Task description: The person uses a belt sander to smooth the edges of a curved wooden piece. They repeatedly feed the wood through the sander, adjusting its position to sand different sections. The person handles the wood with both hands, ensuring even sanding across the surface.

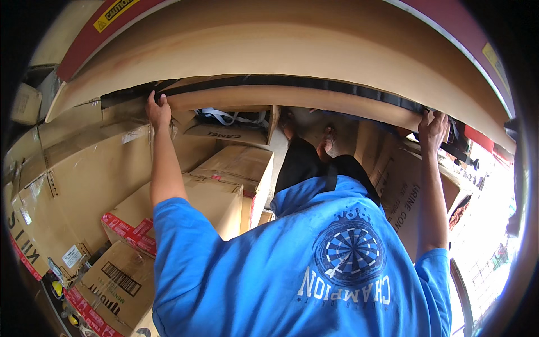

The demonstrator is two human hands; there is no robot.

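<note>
A long brown strip (273, 97), possibly cardboard or board, spans the space in front of me, with a dark band along its far edge. At its left end my left hand (159, 110) grips it, fingertips pointing up at the edge. My right hand (433, 129) holds it near the right end, its fingers curled over the far edge and partly hidden. Just beyond the strip, a wide tan panel (286, 46) curves across the view. Red end pieces (122, 31) flank the panel and bear yellow caution stickers.
Taped cardboard boxes (97, 168) crowd my left, some with red fragile tape. An open carton (236, 132) holding pale straps lies below the strip. Another printed box (400, 193) stands at my right. My bare feet (326, 137) are on the floor (303, 120) between the boxes.
</note>
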